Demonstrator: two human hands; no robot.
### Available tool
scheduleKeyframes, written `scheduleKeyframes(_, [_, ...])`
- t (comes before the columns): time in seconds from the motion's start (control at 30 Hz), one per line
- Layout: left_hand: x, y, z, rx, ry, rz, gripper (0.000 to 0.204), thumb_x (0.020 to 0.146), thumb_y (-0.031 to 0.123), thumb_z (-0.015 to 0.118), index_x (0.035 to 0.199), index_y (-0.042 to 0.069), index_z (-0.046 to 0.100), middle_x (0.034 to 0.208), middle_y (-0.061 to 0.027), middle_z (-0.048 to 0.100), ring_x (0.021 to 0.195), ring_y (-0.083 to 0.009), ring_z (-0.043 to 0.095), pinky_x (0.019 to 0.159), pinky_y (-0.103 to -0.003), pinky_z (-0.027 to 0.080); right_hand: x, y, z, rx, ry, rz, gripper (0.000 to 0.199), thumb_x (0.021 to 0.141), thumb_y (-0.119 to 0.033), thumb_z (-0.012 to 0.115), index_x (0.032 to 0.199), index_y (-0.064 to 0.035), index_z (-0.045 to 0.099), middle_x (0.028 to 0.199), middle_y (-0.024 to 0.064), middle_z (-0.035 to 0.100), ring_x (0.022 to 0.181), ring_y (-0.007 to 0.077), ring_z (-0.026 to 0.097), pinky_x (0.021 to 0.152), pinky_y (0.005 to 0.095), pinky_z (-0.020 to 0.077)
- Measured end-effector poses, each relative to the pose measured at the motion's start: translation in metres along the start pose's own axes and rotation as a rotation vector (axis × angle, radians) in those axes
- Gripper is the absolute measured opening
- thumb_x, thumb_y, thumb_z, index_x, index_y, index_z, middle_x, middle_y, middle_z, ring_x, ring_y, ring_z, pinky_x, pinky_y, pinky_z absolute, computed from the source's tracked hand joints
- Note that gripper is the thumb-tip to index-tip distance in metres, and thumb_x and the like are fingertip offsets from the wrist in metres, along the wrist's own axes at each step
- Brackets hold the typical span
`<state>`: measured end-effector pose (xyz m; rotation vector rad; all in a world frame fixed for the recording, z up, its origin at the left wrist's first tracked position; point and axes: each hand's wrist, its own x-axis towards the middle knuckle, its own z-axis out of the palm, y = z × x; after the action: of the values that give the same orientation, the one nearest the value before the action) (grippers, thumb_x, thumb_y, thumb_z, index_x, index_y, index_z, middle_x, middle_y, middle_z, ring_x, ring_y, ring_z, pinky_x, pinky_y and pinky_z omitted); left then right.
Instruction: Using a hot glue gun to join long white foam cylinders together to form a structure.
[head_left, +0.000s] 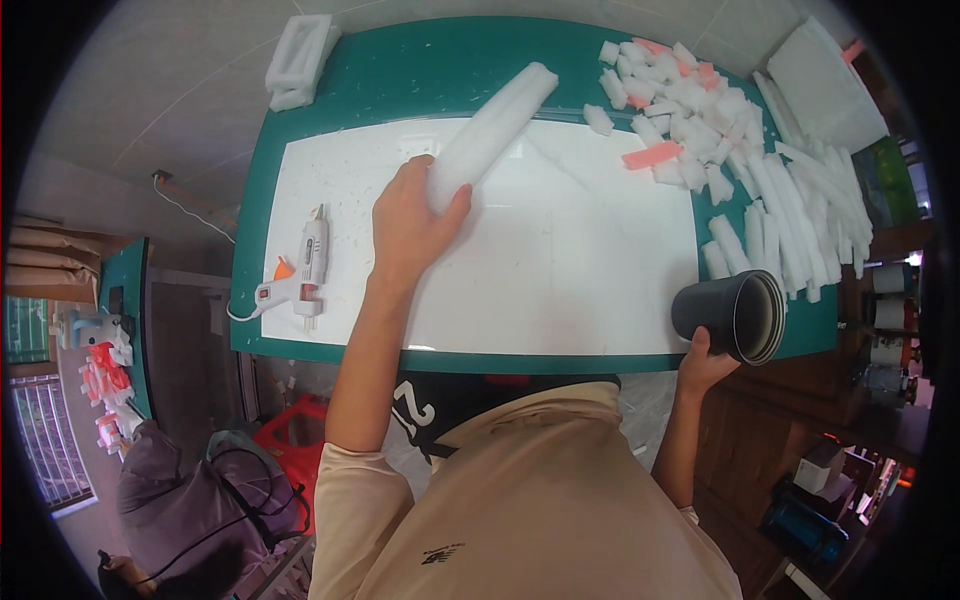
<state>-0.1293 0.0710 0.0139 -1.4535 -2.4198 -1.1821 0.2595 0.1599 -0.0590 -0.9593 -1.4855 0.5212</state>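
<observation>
My left hand [410, 225] is closed around the lower end of a long white foam bar [498, 118], with the thumb on its right side. The bar slants up and to the right over the white board [560, 260]. At the table's near right edge, my right hand [704, 364] grips a dark grey plastic pot [708, 310] tipped on its side. Several rims show at the pot's mouth, which faces right, so it looks like a nested stack. Most of my right fingers are hidden under the pot.
A white glue gun [312, 260] with an orange nozzle-like piece lies on the board's left. Loose foam chunks [690, 130] and long foam strips [790, 220] crowd the green table's [400, 60] right side. A white foam frame [300, 55] stands at the far left corner.
</observation>
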Motion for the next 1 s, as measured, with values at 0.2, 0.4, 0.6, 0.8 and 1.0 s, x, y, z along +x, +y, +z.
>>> scheduleKeyframes(0.2, [-0.0013,-0.0013,0.0011,0.034,0.020,0.029,0.048,0.077,0.030,0.073,0.111,-0.001,0.059,0.100,-0.0202,0.066,0.089,-0.0350,0.064,0.080,-0.038,0.051,0.0004,-0.0046,0.0006,0.000,-0.012,0.025,0.086,0.078,-0.028,0.081,0.139,0.0088,0.032,0.137,0.0205,0.044,0.122,0.0302,0.049,0.102,0.0401,0.0418])
scheduleKeyframes(0.4, [-0.0013,0.0020,-0.0004,0.039,0.028,0.045,0.047,0.077,0.029,0.072,0.108,-0.004,0.058,0.095,-0.0203,0.065,0.087,-0.0372,0.063,0.076,-0.043,0.051,0.0007,-0.0044,0.0012,-0.025,-0.005,-0.008,0.084,0.078,-0.027,0.080,0.138,0.0094,0.034,0.136,0.0207,0.045,0.122,0.0302,0.049,0.101,0.0403,0.0420])
scheduleKeyframes(0.6, [-0.0013,0.0014,0.0008,0.006,0.040,0.073,0.046,0.077,0.028,0.072,0.108,-0.004,0.058,0.095,-0.0204,0.065,0.086,-0.0369,0.064,0.076,-0.042,0.051,0.0010,-0.0017,-0.0001,-0.010,-0.013,0.004,0.085,0.078,-0.027,0.080,0.138,0.0097,0.033,0.136,0.0207,0.045,0.122,0.0302,0.049,0.101,0.0404,0.0419])
scheduleKeyframes(0.8, [-0.0007,0.0019,0.0009,0.007,0.041,0.068,0.047,0.077,0.027,0.072,0.108,-0.004,0.058,0.098,-0.0216,0.065,0.087,-0.0377,0.064,0.075,-0.042,0.052,0.0013,-0.0015,0.0001,-0.030,-0.016,0.005,0.085,0.078,-0.028,0.080,0.138,0.0094,0.033,0.136,0.0203,0.045,0.122,0.0300,0.050,0.101,0.0401,0.0418])
scheduleKeyframes(1.0, [-0.0006,-0.0003,-0.0005,-0.009,0.040,0.065,0.048,0.077,0.027,0.072,0.110,-0.004,0.057,0.100,-0.0220,0.064,0.087,-0.0381,0.064,0.076,-0.042,0.052,0.0007,-0.0018,0.0006,-0.009,-0.012,0.013,0.084,0.078,-0.029,0.080,0.137,0.0093,0.035,0.135,0.0199,0.046,0.121,0.0293,0.050,0.101,0.0396,0.0421])
